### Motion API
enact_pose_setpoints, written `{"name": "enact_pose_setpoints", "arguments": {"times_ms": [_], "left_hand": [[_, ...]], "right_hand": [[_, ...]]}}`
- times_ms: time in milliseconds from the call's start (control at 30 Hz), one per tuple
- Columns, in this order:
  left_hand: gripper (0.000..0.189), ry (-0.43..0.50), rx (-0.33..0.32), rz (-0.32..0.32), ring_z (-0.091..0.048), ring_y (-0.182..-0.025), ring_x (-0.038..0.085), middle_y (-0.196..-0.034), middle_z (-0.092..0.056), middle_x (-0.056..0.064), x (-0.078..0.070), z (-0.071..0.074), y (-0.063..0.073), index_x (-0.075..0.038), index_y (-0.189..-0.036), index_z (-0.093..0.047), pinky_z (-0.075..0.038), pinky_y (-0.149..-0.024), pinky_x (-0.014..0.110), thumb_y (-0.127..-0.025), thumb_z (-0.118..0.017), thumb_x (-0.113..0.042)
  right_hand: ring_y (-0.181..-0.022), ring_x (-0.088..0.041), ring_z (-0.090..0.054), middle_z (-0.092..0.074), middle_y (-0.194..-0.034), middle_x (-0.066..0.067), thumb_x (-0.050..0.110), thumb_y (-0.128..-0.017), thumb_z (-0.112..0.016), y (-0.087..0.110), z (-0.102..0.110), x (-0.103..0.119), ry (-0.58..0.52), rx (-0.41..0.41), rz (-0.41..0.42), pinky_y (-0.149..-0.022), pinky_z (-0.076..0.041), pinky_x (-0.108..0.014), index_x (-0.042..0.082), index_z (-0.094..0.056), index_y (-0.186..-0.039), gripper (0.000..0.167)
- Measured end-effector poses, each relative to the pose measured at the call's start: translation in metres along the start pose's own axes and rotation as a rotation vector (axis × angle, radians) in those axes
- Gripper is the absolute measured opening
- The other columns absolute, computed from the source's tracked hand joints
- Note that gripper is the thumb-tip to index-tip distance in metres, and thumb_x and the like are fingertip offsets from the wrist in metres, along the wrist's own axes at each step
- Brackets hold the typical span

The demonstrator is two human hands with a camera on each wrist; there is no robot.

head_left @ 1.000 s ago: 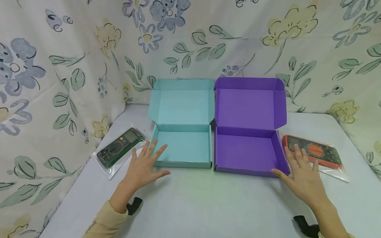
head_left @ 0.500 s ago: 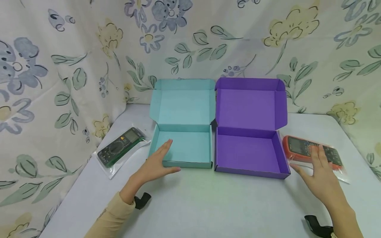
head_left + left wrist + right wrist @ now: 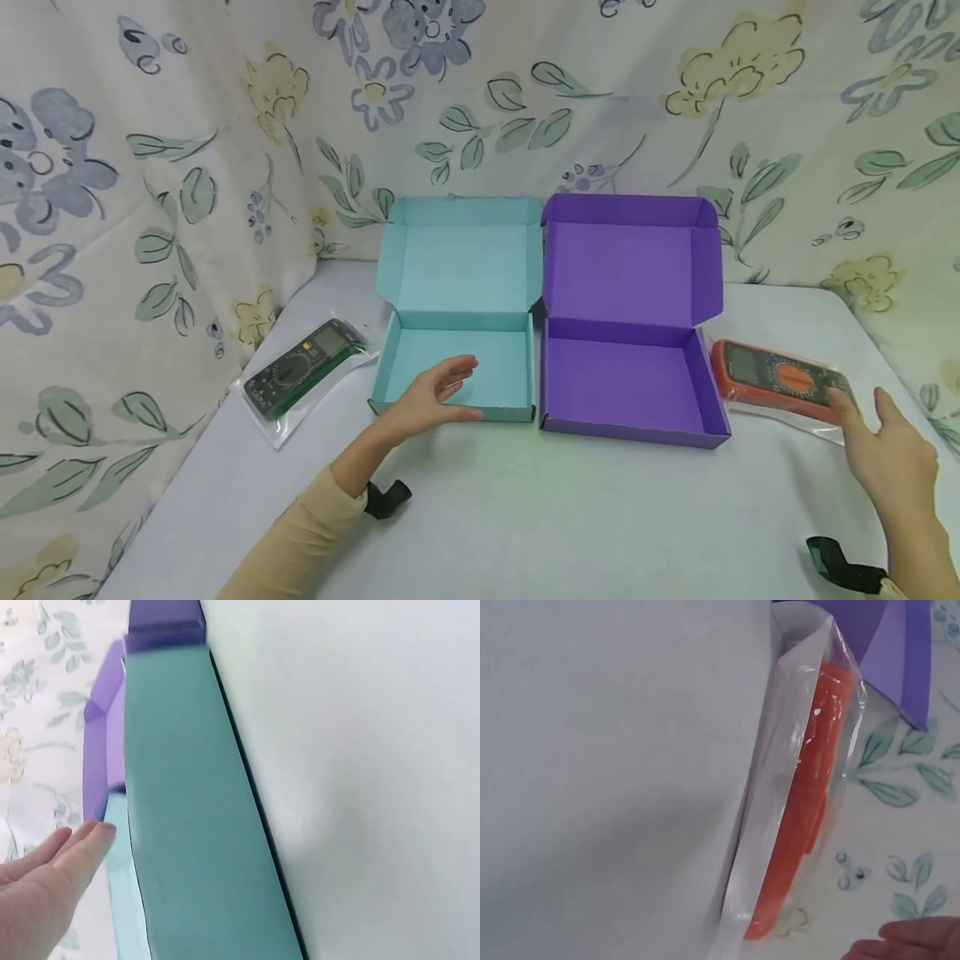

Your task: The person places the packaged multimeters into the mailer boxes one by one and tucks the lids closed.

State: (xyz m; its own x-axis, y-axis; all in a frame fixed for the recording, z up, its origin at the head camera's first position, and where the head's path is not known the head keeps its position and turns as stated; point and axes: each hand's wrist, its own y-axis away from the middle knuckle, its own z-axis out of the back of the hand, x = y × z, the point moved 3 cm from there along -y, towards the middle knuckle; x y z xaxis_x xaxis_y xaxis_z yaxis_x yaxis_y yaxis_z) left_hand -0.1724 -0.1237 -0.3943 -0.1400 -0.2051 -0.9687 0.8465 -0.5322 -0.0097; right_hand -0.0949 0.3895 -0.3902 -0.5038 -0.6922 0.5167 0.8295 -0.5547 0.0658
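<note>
My left hand (image 3: 420,407) hovers over the front wall of an open teal cardboard box (image 3: 450,413), fingers loosely bent and holding nothing. In the left wrist view, that hand (image 3: 49,889) shows beside the box's teal front wall (image 3: 187,802). My right hand (image 3: 896,458) is at the right end of an orange-and-black multimeter (image 3: 795,379) in a clear plastic bag. One of its fingertips overlaps the meter's end in the head view; its thumb and fingers are spread apart. The right wrist view shows the bagged multimeter (image 3: 802,802) side-on, with a few fingers (image 3: 922,934) low at the right.
An open purple box (image 3: 615,387) stands right of the teal one, both lids raised at the back. Left of them lies a green-and-black multimeter (image 3: 300,371) in a clear bag. Floral cloth (image 3: 480,100) hangs behind the white table (image 3: 562,508).
My left hand has moved right, from beside the green multimeter to the teal box's front. My right hand has shifted right across the orange multimeter to its far end.
</note>
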Motion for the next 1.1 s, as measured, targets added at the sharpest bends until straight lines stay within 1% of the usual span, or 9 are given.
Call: {"name": "enact_pose_setpoints", "arguments": {"times_ms": [100, 167, 267, 433, 600, 800, 933, 1033, 1100], "left_hand": [[0.08, 0.117, 0.039, 0.024, -0.032, -0.14, 0.036, -0.15, -0.034, 0.025, -0.003, -0.008, -0.008, 0.005, -0.147, -0.032, -0.031, -0.111, 0.032, -0.082, -0.077, -0.006], [0.079, 0.156, 0.057, 0.041, -0.032, -0.14, 0.034, -0.151, -0.034, 0.024, -0.004, -0.014, -0.014, 0.004, -0.147, -0.033, -0.032, -0.11, 0.029, -0.081, -0.077, -0.003], [0.079, 0.18, 0.095, 0.054, -0.033, -0.139, 0.034, -0.151, -0.034, 0.024, -0.006, -0.025, -0.022, 0.006, -0.147, -0.032, -0.035, -0.109, 0.03, -0.081, -0.075, 0.001], [0.078, 0.176, 0.136, 0.077, -0.036, -0.138, 0.033, -0.151, -0.033, 0.024, -0.008, -0.042, -0.035, 0.008, -0.148, -0.029, -0.037, -0.107, 0.031, -0.083, -0.073, 0.003], [0.081, 0.212, 0.112, 0.138, -0.033, -0.14, 0.032, -0.154, -0.028, 0.023, -0.008, -0.058, -0.046, 0.006, -0.15, -0.024, -0.036, -0.107, 0.029, -0.084, -0.071, 0.004], [0.086, 0.234, 0.059, 0.211, -0.026, -0.142, 0.033, -0.156, -0.022, 0.023, -0.008, -0.071, -0.052, 0.005, -0.152, -0.018, -0.031, -0.111, 0.035, -0.083, -0.07, 0.005], [0.09, 0.189, 0.012, 0.261, -0.026, -0.142, 0.033, -0.156, -0.021, 0.023, -0.01, -0.076, -0.055, 0.004, -0.153, -0.015, -0.029, -0.112, 0.038, -0.082, -0.072, 0.006], [0.096, 0.114, -0.011, 0.306, -0.027, -0.142, 0.033, -0.156, -0.021, 0.022, -0.013, -0.081, -0.058, 0.003, -0.153, -0.013, -0.029, -0.112, 0.038, -0.08, -0.075, 0.005], [0.099, 0.068, -0.012, 0.312, -0.028, -0.141, 0.033, -0.156, -0.021, 0.021, -0.016, -0.085, -0.061, 0.004, -0.153, -0.012, -0.029, -0.112, 0.038, -0.078, -0.076, 0.006]], "right_hand": [[-0.136, -0.057, -0.01, -0.008, -0.148, -0.036, 0.065, -0.097, -0.026, -0.003, 0.0, -0.004, -0.008, 0.012, -0.05, -0.11, -0.013, -0.064, -0.009, -0.004, -0.148, 0.092], [-0.137, -0.056, -0.008, -0.007, -0.149, -0.035, 0.065, -0.097, -0.026, -0.006, -0.001, -0.007, -0.015, 0.021, -0.067, -0.111, -0.012, -0.063, -0.009, -0.004, -0.148, 0.092], [-0.138, -0.056, -0.007, -0.007, -0.149, -0.036, 0.066, -0.097, -0.025, -0.01, -0.003, -0.011, -0.02, 0.032, -0.073, -0.11, -0.013, -0.064, -0.009, -0.004, -0.148, 0.093], [-0.138, -0.055, -0.005, -0.004, -0.151, -0.037, 0.062, -0.099, -0.025, -0.017, -0.003, -0.014, -0.026, 0.028, -0.024, -0.111, -0.01, -0.065, -0.014, -0.007, -0.146, 0.091], [-0.139, -0.056, -0.002, -0.002, -0.151, -0.037, 0.058, -0.1, -0.023, -0.025, -0.002, -0.015, -0.038, 0.028, -0.002, -0.111, -0.007, -0.064, -0.017, -0.007, -0.144, 0.088], [-0.139, -0.054, 0.001, 0.001, -0.152, -0.036, 0.059, -0.1, -0.023, -0.03, -0.003, -0.016, -0.064, 0.054, -0.03, -0.112, -0.005, -0.063, -0.016, -0.004, -0.144, 0.088], [-0.139, -0.054, 0.001, 0.002, -0.152, -0.036, 0.059, -0.1, -0.022, -0.033, -0.005, -0.016, -0.062, 0.058, -0.052, -0.112, -0.006, -0.064, -0.015, -0.003, -0.145, 0.089], [-0.14, -0.054, 0.003, 0.004, -0.152, -0.035, 0.061, -0.099, -0.021, -0.035, -0.006, -0.018, -0.061, 0.067, -0.076, -0.112, -0.005, -0.063, -0.015, -0.001, -0.145, 0.09], [-0.139, -0.054, 0.003, 0.004, -0.152, -0.036, 0.061, -0.099, -0.021, -0.038, -0.006, -0.02, -0.06, 0.072, -0.077, -0.112, -0.005, -0.064, -0.015, -0.001, -0.145, 0.091]]}}
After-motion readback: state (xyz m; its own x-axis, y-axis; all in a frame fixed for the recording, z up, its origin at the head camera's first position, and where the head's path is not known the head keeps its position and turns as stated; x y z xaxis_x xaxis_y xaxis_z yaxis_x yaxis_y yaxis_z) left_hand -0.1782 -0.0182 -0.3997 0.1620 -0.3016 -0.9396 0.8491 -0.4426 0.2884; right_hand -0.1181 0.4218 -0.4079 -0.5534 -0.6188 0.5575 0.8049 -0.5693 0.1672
